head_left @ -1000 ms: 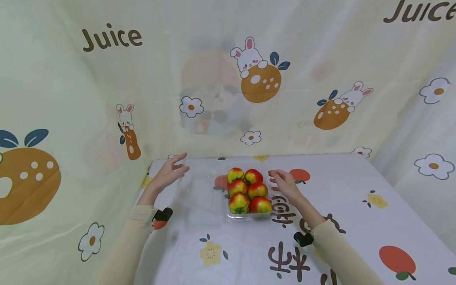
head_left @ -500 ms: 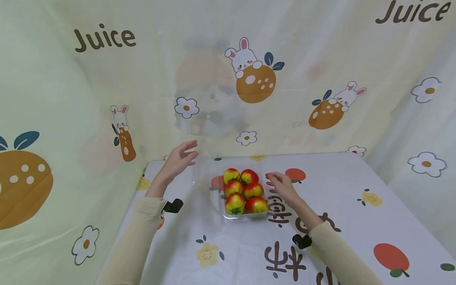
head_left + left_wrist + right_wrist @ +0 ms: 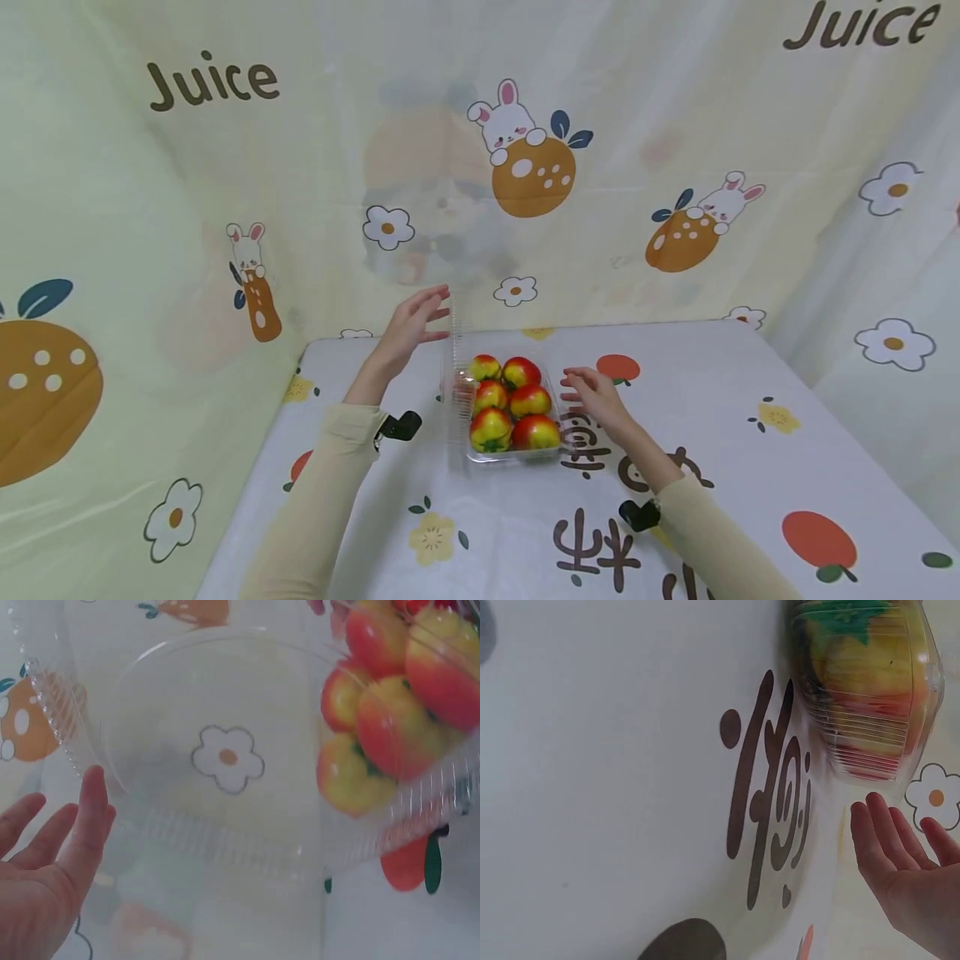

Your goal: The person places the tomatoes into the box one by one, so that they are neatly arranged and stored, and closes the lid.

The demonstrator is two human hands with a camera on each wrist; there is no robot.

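Observation:
A clear plastic clamshell box [image 3: 517, 457] stands on the table, filled with several red-and-yellow, apple-like fruits [image 3: 531, 401]. Its hinged clear lid [image 3: 180, 682] is raised nearly upright on the left side. My left hand [image 3: 408, 331] is at the lid's outer edge, fingers extended and spread; in the left wrist view the fingertips [image 3: 94, 780] lie against or very near that ridged rim. Beside the box's right wall is my right hand [image 3: 600, 402], palm toward it with loosely straight fingers. Whether those fingers touch the wall cannot be made out.
A white printed cloth [image 3: 675, 367] covers the table, with fruit, flower and lettering prints. Behind it hangs a pale curtain [image 3: 330, 167] with rabbit and orange prints, and more curtain closes off both sides. A black wrist camera [image 3: 401, 426] sits on each forearm.
The left hand has moved up and to the right, and the lid has swung from lying flat at the left to nearly upright. The right hand has stayed by the box.

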